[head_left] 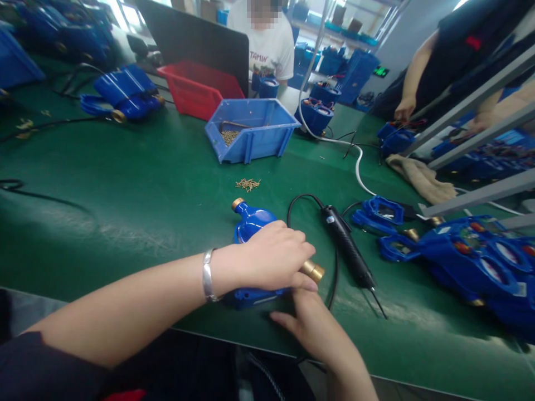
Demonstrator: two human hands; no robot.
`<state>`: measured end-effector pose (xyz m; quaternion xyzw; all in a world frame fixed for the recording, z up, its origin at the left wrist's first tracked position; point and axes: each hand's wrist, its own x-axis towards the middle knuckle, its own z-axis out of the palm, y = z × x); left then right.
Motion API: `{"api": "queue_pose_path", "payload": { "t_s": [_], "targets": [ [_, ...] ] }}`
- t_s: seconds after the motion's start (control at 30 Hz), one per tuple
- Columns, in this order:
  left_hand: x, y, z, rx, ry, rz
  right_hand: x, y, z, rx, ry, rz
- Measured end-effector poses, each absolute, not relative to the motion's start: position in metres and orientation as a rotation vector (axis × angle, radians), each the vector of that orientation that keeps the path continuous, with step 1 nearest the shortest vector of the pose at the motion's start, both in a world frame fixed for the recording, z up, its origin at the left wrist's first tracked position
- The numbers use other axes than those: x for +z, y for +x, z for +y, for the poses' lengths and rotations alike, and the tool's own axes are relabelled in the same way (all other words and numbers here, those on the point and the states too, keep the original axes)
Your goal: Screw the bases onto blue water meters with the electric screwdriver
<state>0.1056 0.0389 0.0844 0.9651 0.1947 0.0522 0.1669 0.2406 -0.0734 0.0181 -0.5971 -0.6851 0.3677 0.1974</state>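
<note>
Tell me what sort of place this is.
Probably a factory assembly bench: a blue water meter body under the left hand, an electric screwdriver, a blue parts bin of screws, more blue meter housings.

1. The left hand (273, 257) lies over the blue meter (251, 223), so most of its top is hidden.
2. The right hand (311, 328) tucks its fingertips under the left hand; you cannot see what they touch.
3. The blue meters (480, 262) on the right are cut off by the edge.
4. The tiny bits in the blue bin (251, 131) are too small to tell.
</note>
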Motion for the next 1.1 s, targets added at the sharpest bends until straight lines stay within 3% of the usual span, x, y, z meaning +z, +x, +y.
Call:
{"api": "queue_pose_path", "payload": {
  "t_s": [0.23, 0.5, 1.1],
  "targets": [
    [0.097, 0.067, 0.037, 0.323, 2.323, 0.566, -0.001, 0.208, -0.049, 1.212, -1.241, -1.476],
    [0.082, 0.02, 0.033, 0.81, 1.447, 0.589, 0.025, 0.207, -0.056, 1.301, -1.222, -0.983],
    [0.066, 0.026, 0.011, 0.875, 1.393, 0.47, 0.046, 0.21, -0.054, 1.433, -1.202, -0.75]
  ]
}}
